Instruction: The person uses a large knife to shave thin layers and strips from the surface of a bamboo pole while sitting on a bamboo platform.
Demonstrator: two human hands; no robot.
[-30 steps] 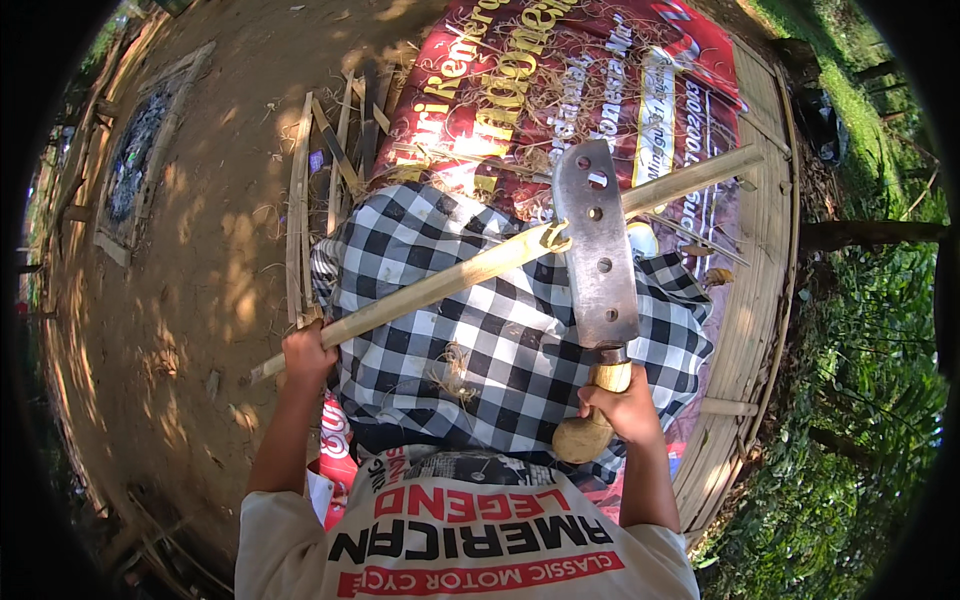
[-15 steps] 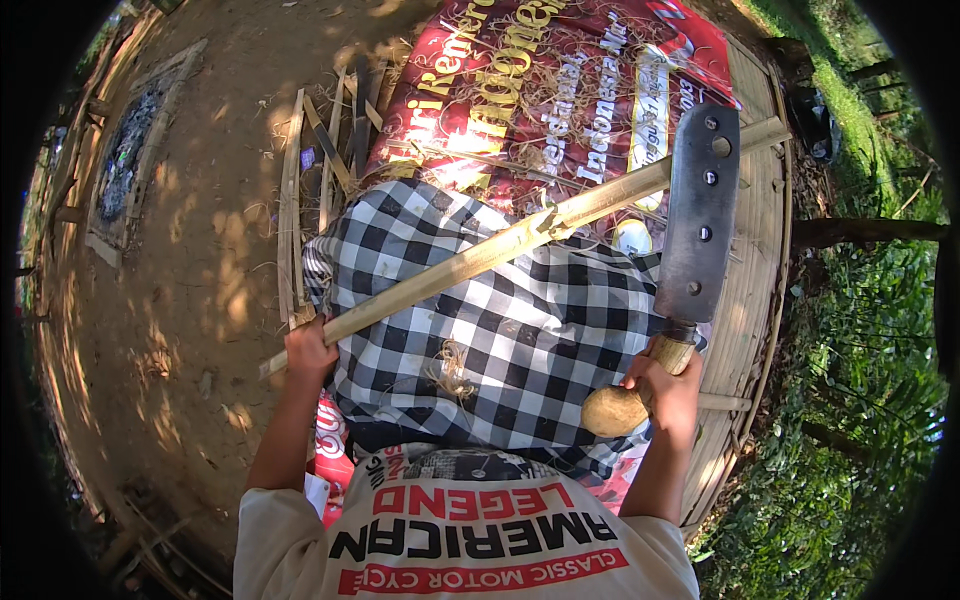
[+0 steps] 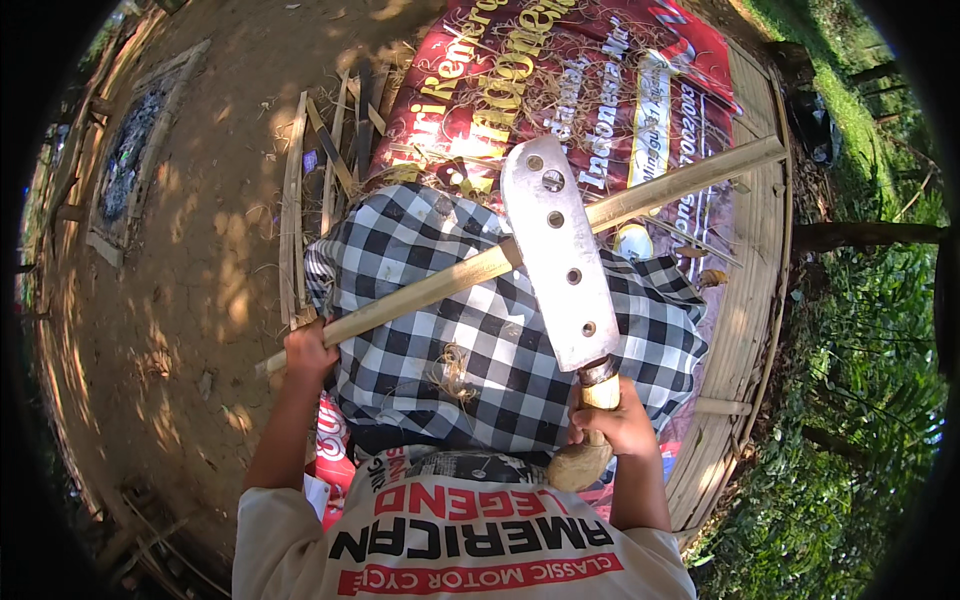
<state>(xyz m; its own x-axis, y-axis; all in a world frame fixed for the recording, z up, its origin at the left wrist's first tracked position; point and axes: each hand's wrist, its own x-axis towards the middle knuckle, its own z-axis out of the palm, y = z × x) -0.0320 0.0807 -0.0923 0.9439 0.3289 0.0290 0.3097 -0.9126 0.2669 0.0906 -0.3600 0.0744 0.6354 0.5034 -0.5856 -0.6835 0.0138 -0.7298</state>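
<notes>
A long split bamboo strip [image 3: 430, 292] runs slantwise over my lap, from lower left to upper right. My left hand [image 3: 310, 348] is closed around its lower left end. In my right hand [image 3: 617, 417] is a cleaver [image 3: 562, 262] with a broad metal blade, a row of holes and a wooden handle that ends in a bulb. The blade points away from me and lies across the strip near its middle, hiding that stretch. A black-and-white checked cloth [image 3: 480, 350] covers my lap under both. A small tuft of shavings [image 3: 453, 372] rests on the cloth.
A red printed banner [image 3: 480, 110] strewn with thin curled shavings spreads ahead of me. Several bamboo strips [image 3: 293, 200] lie to the left of the cloth. A bamboo slat platform [image 3: 745, 300] edges the right side, with green plants [image 3: 850, 400] beyond. Bare earth [image 3: 190, 330] stretches left.
My right hand has swung the cleaver leftward along the strip, from near its far end to its middle, and the blade has turned its brighter face up. My left hand stays put.
</notes>
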